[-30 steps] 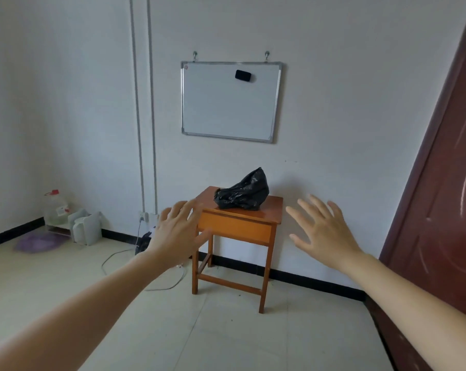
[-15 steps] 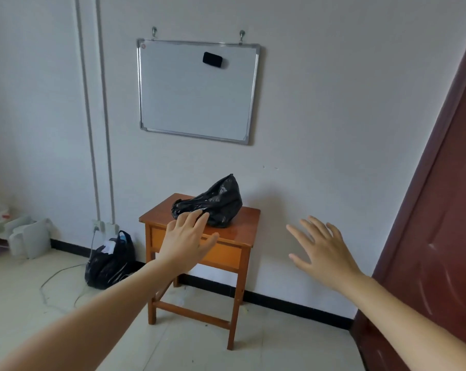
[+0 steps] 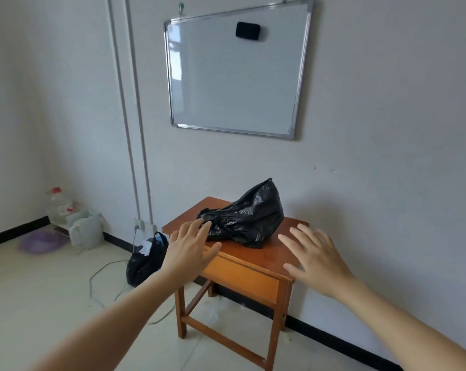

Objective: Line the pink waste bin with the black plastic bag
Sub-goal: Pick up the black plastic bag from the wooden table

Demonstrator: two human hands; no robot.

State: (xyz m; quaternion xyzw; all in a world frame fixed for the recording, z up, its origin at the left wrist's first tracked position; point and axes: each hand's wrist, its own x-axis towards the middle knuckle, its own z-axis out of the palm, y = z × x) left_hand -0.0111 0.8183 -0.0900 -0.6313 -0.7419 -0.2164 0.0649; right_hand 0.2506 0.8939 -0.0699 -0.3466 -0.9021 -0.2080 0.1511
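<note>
A crumpled black plastic bag (image 3: pixel 249 214) lies on top of a small wooden table (image 3: pixel 256 257) against the wall. My left hand (image 3: pixel 190 249) is stretched out with fingers spread, its fingertips just at the bag's left end; it holds nothing. My right hand (image 3: pixel 316 257) hovers open over the table's right front corner, a little to the right of the bag and apart from it. No pink waste bin is in view.
A second, filled black bag (image 3: pixel 146 259) sits on the floor left of the table beside a grey cable (image 3: pixel 103 274). Further left stand a white plastic container (image 3: pixel 86 228), a water jug (image 3: pixel 58 206) and a purple basin (image 3: pixel 40 243). A whiteboard (image 3: pixel 234 70) hangs above.
I have come closer to the table and the view has shifted. Both hands have reached nearer to the bag, the left one now at its left end.
</note>
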